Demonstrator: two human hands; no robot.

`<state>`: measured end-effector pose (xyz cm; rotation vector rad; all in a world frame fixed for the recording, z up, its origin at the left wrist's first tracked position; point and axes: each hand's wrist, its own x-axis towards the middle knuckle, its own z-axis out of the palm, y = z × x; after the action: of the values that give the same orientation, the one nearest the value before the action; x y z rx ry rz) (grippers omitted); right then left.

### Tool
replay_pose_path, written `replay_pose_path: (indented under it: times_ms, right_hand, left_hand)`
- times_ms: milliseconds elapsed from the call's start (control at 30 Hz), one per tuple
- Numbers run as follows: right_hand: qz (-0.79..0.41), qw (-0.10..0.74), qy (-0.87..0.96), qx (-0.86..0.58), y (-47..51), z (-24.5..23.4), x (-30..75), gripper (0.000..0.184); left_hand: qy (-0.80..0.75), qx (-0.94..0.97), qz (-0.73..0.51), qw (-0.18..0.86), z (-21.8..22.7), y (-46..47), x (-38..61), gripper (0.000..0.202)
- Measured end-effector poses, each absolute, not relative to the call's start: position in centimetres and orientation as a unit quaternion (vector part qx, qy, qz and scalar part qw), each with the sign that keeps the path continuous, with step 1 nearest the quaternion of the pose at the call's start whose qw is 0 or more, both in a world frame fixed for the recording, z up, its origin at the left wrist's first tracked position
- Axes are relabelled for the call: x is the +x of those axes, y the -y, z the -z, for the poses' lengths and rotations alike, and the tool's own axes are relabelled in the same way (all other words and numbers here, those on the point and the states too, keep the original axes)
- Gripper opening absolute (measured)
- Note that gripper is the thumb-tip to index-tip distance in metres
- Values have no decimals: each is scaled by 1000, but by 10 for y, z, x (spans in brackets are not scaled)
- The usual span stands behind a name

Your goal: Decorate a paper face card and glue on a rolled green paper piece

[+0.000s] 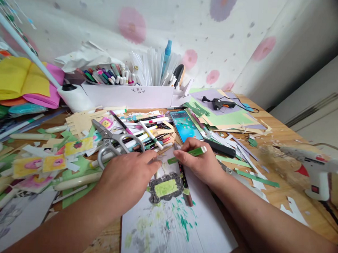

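— Clutter across a wooden surface (279, 190); at the centre of it?
— Pinched in the right hand (201, 163), a green marker (190, 152). Thumb and fingers closed round the barrel, tip aimed left and slightly down.
— And the other?
— Palm down, the left hand (127, 175), fingers loosely spread and holding nothing. Rests at the top edge of a white sheet (208, 228), fingertips just short of the marker's tip; touching or not, hard to tell.
— On the sheet?
— One grey scalloped shape (165, 188) with a yellow-green middle, just below both hands. Green and grey smears lower down. Beside the shape a brown pen (187, 190), partly under the right hand.
— Behind the hands?
— Pair of scissors (110, 142) just beyond the left hand, handles toward it. Next to them a heap of loose markers (148, 131), then a phone (186, 125), face up and lit, just above the right hand.
— Farther back?
— Against the wall, a white box (130, 96) packed with pens and clear sticks. At the back right, a small glue gun (220, 103) on coloured paper.
— Edges of the frame?
— At far right a large white glue gun (316, 170), well apart from the hands. At far left, folded yellow and pink felt (17, 79); paper scraps all around.
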<state>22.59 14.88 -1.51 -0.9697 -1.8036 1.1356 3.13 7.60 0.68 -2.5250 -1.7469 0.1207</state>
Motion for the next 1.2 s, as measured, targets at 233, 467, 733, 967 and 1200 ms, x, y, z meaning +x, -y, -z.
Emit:
replay_pose_path:
  times_ms: [233, 467, 733, 967, 1200]
  right_hand:
    - [-449, 372, 713, -390, -148, 15, 225, 26]
    - [-449, 364, 717, -389, -147, 15, 225, 27]
    - [-448, 362, 723, -382, -145, 15, 225, 26]
    - [-440, 356, 729, -386, -145, 15, 226, 25]
    - [-445, 343, 730, -390, -146, 12, 227, 25]
  left_hand:
    - [570, -820, -42, 17, -11, -77, 31, 48]
    - [571, -819, -64, 9, -17, -77, 34, 46]
    - [564, -824, -60, 12, -13, -76, 33, 44]
    - [559, -826, -60, 20, -11, -77, 32, 44]
    - [559, -826, -64, 30, -10, -77, 31, 47]
